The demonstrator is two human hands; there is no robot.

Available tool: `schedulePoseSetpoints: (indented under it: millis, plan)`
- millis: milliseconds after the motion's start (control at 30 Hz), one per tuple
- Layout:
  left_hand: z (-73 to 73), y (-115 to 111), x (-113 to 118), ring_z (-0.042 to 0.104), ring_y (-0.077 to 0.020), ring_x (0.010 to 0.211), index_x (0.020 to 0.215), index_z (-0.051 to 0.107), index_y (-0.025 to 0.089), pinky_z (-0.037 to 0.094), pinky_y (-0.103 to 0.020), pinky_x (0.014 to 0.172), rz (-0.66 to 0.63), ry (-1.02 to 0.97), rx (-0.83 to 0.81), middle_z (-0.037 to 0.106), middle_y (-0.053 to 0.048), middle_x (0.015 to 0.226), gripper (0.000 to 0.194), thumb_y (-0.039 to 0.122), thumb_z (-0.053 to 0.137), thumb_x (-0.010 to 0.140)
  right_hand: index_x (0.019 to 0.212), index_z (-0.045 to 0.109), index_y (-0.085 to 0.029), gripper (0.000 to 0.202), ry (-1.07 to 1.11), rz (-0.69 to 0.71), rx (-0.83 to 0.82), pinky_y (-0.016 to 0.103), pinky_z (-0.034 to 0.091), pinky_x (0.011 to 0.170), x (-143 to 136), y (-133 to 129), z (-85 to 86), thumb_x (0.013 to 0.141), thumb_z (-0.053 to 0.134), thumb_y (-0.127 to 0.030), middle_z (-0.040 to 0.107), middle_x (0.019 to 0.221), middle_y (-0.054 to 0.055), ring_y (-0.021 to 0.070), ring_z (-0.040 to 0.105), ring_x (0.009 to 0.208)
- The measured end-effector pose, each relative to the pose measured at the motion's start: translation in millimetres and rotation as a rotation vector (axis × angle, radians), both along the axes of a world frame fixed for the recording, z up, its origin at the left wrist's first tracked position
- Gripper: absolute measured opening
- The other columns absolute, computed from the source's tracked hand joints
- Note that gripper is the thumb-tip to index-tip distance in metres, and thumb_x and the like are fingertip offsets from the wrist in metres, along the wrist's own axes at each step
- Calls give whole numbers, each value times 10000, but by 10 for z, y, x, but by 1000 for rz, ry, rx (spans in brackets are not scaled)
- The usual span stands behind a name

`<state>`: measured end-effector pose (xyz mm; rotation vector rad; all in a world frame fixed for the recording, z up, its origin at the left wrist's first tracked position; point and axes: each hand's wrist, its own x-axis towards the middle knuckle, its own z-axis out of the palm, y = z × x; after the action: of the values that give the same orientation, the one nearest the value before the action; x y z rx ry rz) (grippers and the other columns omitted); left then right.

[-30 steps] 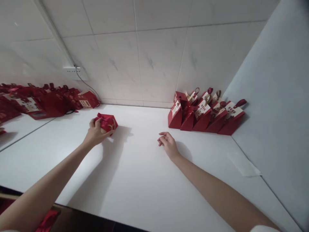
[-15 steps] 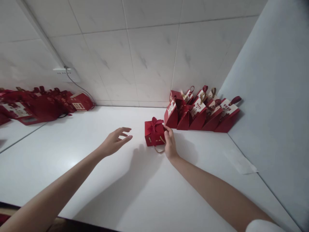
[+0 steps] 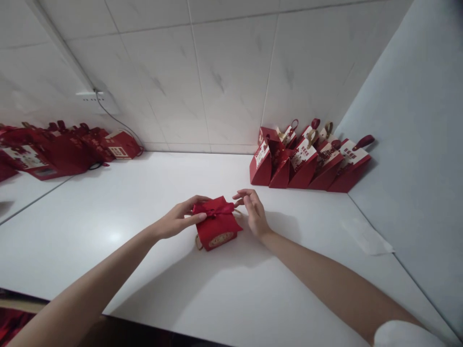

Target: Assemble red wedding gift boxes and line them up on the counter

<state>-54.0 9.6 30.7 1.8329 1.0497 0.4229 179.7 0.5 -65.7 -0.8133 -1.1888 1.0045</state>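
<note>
A small red gift box (image 3: 219, 231) with a red ribbon bow across its top and a gold oval on its front stands on the white counter (image 3: 231, 294). My left hand (image 3: 183, 217) grips its left side, thumb on the top by the bow and fingers behind. A tan cord handle shows at the box's lower left, and another bit of cord at the right. My right hand (image 3: 255, 212) is just to the right of the box, fingers apart and slightly bent, holding nothing; its fingertips are close to the ribbon.
Several red and white gift boxes (image 3: 304, 161) with ribbon loops stand at the back right, against the side panel (image 3: 415, 144). More red boxes (image 3: 65, 149) are at the back left below a wall socket (image 3: 97, 99) with a cable. A white slip (image 3: 367, 236) lies at the right.
The box has come nearer and left, and turned so its gold oval faces me. My left hand has moved in and taken hold of it; my right hand has let go.
</note>
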Motion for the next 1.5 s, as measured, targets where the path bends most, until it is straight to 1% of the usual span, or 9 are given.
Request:
schedulePoseSetpoints:
  millis: [167,300,467,633,767,867,1067,1333,1500]
  plan:
    - [67,-95,7,581,-297,1173,1134,606,192,503,-435,961,-106,-128,38,610,-138,1289,364,469,571,902,1020,569,-230,287,-26,15,-30,305,485,750,3,-11,9,976,442,-483,620,927,14,136,605,720]
    - [135,-148,7,616,-206,981,1006,634,181,518,-340,822,-190,7,155,632,-113,1210,233,386,602,901,992,587,-224,252,-30,12,7,316,492,740,33,36,127,948,515,-461,634,917,14,131,606,690]
    - [241,-295,52,607,-181,918,871,640,168,508,-293,706,-279,105,217,594,-119,1260,211,371,594,898,965,615,-227,165,-171,101,111,331,522,729,197,-192,735,940,549,-377,665,900,14,145,624,705]
    - [252,-334,59,624,-181,924,871,652,177,518,-284,700,-324,85,147,591,-100,1281,197,358,583,909,960,674,-267,171,-815,257,529,349,547,830,185,-867,1285,962,503,-266,709,923,15,179,663,876]
    - [204,-294,50,629,-193,953,808,624,173,517,-297,761,-290,46,95,625,-74,1240,219,368,598,904,988,700,-221,164,-1250,98,980,574,308,1152,-56,-1201,1091,940,554,-280,584,1379,100,284,505,1293]
    - [169,-273,47,633,-209,960,796,614,171,531,-333,807,-240,-21,-7,631,-77,1232,250,394,593,905,1006,702,-204,177,-1393,-58,1112,611,236,1180,-200,-1216,831,939,544,-246,497,1477,99,302,411,1375]
    - [115,-233,34,640,-205,955,732,578,156,548,-343,817,-138,-165,-170,593,-86,1292,312,416,595,904,1083,702,-180,255,-1545,-189,1149,501,360,1149,-248,-1155,642,936,495,-206,589,1386,83,271,477,1320]
    - [55,-178,29,627,-222,1011,753,659,150,535,-348,871,-71,-105,-176,559,-90,1322,327,443,613,890,1311,556,-27,432,-1594,-216,946,559,372,1133,-342,-1092,436,932,472,-218,492,1464,199,351,435,1365]
    - [38,-138,-6,619,-173,868,980,684,155,495,-319,822,-44,-142,-206,684,-73,991,281,411,583,923,1269,588,-33,365,-1426,-181,989,598,404,1103,-293,-1062,531,957,476,-186,546,1419,189,316,485,1331]
